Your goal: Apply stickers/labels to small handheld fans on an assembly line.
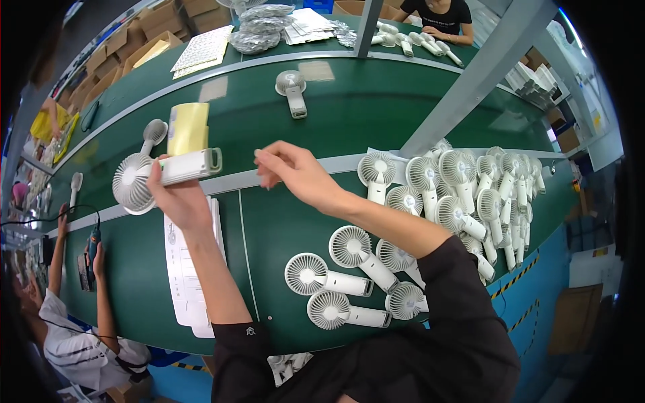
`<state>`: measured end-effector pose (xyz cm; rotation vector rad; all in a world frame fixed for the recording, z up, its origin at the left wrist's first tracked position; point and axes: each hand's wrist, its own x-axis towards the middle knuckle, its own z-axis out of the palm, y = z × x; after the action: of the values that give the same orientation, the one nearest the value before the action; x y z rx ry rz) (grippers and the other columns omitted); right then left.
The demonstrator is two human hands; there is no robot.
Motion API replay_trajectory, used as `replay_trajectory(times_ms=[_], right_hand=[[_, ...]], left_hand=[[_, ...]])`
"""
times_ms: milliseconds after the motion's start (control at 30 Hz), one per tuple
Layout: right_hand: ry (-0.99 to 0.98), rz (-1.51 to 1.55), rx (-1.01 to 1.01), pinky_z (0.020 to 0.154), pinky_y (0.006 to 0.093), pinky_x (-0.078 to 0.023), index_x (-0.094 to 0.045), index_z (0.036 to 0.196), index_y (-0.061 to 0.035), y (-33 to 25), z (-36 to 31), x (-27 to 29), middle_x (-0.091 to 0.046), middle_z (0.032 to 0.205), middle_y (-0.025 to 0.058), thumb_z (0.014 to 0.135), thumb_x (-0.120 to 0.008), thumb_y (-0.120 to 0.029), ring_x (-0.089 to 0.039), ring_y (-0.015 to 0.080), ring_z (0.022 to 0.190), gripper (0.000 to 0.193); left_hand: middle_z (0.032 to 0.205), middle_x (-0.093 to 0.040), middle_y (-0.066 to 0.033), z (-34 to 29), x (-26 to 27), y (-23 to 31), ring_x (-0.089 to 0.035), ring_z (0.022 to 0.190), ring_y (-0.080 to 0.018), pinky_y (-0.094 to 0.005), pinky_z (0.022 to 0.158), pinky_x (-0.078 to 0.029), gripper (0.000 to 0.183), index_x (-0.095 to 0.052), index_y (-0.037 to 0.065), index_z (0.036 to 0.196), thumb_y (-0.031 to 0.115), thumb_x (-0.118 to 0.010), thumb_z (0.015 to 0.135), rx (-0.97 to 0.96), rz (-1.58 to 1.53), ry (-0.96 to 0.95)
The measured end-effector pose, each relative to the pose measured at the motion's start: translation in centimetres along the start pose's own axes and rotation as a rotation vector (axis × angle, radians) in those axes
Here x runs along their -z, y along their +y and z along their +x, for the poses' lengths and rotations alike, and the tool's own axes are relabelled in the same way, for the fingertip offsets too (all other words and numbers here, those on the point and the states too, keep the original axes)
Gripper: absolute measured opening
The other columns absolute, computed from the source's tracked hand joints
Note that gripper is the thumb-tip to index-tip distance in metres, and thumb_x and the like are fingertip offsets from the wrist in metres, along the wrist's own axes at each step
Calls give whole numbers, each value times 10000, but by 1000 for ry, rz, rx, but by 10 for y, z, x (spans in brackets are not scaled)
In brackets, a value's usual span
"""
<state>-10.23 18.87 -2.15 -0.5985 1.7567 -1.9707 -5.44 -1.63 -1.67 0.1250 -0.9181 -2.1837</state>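
My left hand [180,201] is closed around the handle of a white handheld fan [185,168], raised over the table's far rail. Its round grille points left and the loop end of its handle points right. Just behind it stands a yellow block-shaped thing [189,127], partly hidden by the handle. Another small fan [154,132] lies beyond the held one. To the right, my right hand [292,171] hovers above the rail with fingers loosely bent and apart, and I see nothing in it. Nearest my right forearm are several loose white fans [329,309] on the green table.
A big pile of white fans [463,174] covers the table's right side. Printed sheets [178,282] lie under my left forearm. A lone fan [291,94] rests on the green belt. A slanted metal post [470,87] rises at right. Co-workers sit left [74,329] and far across [443,17].
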Motion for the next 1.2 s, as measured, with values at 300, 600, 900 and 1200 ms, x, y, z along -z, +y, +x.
replay_trajectory(times_ms=[300, 600, 900, 1200], right_hand=[[-16, 212, -107, 705, 284, -529, -586, 1046, 14, 3, -18, 4, -616, 822, 72, 1055, -504, -337, -627, 143, 722, 360], [44, 191, 58, 677, 301, -538, -565, 1086, 17, -1, -16, 0, -615, 849, 77, 1046, -533, -291, -628, 149, 735, 313], [-94, 251, -17, 584, 292, -523, -531, 1189, 26, -10, -12, -4, -609, 772, 71, 985, -646, -273, -613, 142, 635, 379], [10, 155, 103, 592, 292, -525, -519, 1185, 10, -11, -15, 17, -612, 839, 82, 964, -672, -202, -620, 138, 640, 343]], left_hand=[[1019, -559, -24, -19, -20, -9, -549, 1027, -139, -327, 950, -426, 261, -556, 79, 1039, 337, -563, 993, 103, 31, 19], [1019, -552, -14, -23, -25, -16, -531, 1041, -120, -317, 962, -403, 275, -567, 82, 1039, 353, -542, 1004, 123, 96, -43], [1182, -570, -97, -35, -29, -38, -523, 1151, -185, -378, 992, -400, 414, -553, 41, 1213, 402, -512, 1014, 296, 239, -218], [1349, -535, -110, -17, -22, -12, -509, 1254, -215, -400, 1090, -391, 547, -458, -16, 1377, 376, -581, 1015, 117, 11, -270]])
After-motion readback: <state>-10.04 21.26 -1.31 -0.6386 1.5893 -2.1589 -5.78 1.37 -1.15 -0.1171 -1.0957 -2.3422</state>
